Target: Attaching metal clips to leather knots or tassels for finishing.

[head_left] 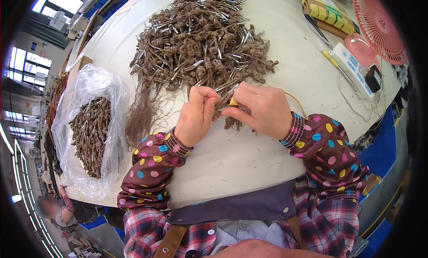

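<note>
A large heap of brown knotted cords (191, 39) with silvery metal tips lies in front of me on the pale table. At its near edge, my left hand (196, 113) is closed in a pinch on a brown knotted cord (217, 115), mostly hidden by the fingers. My right hand (267, 108) meets it from the right, closed around a small tool with a yellow part (232, 101); the grip hides its kind. A thin yellow loop (298, 102) shows behind the right wrist. Several knotted cords lie just under the right fingers.
Left of me stands an open clear plastic bag (91, 84) holding more knotted cords. Loose brown thread ends (142, 117) lie between bag and heap. At right are a white power strip (354, 68), a yellow-handled tool (330, 58) and a pink fan (379, 26). Another person sits far left.
</note>
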Demonstrator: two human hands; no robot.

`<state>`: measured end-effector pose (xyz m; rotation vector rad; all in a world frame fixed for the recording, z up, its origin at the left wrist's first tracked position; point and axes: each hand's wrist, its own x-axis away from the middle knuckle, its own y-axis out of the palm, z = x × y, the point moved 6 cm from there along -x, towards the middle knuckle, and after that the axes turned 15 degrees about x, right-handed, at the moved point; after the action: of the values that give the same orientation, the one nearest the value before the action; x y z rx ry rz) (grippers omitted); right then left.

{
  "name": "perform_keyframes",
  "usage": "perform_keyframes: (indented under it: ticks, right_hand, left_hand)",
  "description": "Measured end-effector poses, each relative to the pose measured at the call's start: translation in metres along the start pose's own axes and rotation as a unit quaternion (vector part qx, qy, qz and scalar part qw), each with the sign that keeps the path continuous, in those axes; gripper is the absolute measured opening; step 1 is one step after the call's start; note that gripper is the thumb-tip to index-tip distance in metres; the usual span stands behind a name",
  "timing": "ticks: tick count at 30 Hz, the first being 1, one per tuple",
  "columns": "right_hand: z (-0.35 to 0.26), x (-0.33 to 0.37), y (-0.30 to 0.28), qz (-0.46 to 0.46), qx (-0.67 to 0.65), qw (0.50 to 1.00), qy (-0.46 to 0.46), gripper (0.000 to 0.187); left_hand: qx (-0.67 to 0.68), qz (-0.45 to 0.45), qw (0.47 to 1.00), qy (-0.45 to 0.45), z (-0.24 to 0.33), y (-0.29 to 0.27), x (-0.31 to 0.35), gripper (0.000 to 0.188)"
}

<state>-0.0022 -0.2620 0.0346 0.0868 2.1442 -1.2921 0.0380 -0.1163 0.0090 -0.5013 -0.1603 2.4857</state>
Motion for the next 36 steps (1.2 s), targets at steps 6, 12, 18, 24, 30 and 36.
perform_keyframes:
  ticks: [6, 12, 18, 24, 30, 36]
  right_hand:
    - [0.021, -0.004, -0.001, -0.002, -0.18, 0.975, 0.132, 0.028]
    - [0.025, -0.003, 0.011, -0.055, -0.256, 0.95, 0.167, 0.026]
    - [0.04, -0.001, 0.013, -0.078, -0.227, 0.946, 0.218, 0.025]
    - [0.036, -0.005, 0.003, -0.004, -0.224, 0.951, 0.211, 0.028]
    - [0.041, -0.006, 0.007, -0.033, -0.229, 0.952, 0.202, 0.028]
    - [0.03, -0.009, -0.009, -0.013, -0.151, 0.981, 0.122, 0.022]
  left_hand:
    - [0.017, -0.023, 0.999, -0.033, 0.001, -0.001, -0.003, 0.01]
    - [0.113, 0.016, 0.99, -0.081, -0.003, -0.001, -0.006, 0.01]
    - [0.148, -0.026, 0.981, -0.121, -0.007, -0.009, -0.011, 0.026]
    - [-0.123, 0.001, 0.992, 0.002, 0.011, -0.01, -0.013, 0.043]
    - [-0.243, 0.016, 0.952, 0.184, 0.036, -0.006, -0.01, 0.038]
    - [-0.105, -0.006, 0.991, -0.08, 0.024, -0.013, -0.014, 0.022]
